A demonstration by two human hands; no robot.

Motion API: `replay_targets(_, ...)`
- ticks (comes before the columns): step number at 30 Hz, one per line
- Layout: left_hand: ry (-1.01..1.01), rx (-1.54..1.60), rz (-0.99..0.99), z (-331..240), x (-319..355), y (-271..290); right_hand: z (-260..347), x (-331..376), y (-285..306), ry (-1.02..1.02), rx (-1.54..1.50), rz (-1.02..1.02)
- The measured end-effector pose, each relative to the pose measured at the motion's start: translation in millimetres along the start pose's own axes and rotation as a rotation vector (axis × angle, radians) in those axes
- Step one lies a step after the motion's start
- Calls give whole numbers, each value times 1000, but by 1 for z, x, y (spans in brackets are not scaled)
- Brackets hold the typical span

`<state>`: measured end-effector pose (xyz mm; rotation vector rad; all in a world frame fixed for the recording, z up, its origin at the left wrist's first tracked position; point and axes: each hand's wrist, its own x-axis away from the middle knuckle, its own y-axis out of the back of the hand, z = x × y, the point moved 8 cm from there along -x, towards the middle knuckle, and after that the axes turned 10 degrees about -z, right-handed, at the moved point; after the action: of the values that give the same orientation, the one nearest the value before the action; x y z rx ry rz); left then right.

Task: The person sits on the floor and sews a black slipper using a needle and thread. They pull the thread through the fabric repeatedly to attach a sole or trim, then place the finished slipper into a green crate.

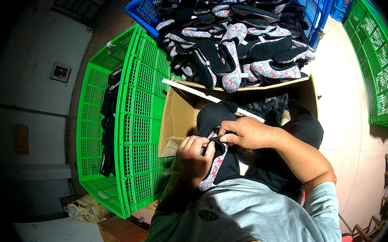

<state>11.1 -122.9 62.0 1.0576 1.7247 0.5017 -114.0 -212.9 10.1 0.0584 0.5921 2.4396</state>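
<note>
A soft shoe (218, 122) with a black inside and a floral pink-and-grey outside lies against my lap, over an open cardboard box (178, 115). My left hand (193, 159) is closed around its lower floral edge. My right hand (245, 132) pinches the black rim of the same shoe at its middle, fingers curled. Whether either hand also holds a small tool is not clear.
A blue crate (143, 9) heaped with matching floral-and-black shoes stands ahead. A green crate (130, 130) at my left holds several dark shoes. Another green crate (380, 66) sits at the right on the pale floor. Crumpled wrapping (86, 209) lies at the lower left.
</note>
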Motion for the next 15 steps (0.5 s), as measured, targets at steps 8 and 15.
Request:
replay_targets(8, 1, -9, -18, 0, -1, 3, -18, -2, -6, -152, -307, -129)
replay_targets(15, -2, -13, -7, 3, -6, 3, -49, -3, -21, -359, -713, -254)
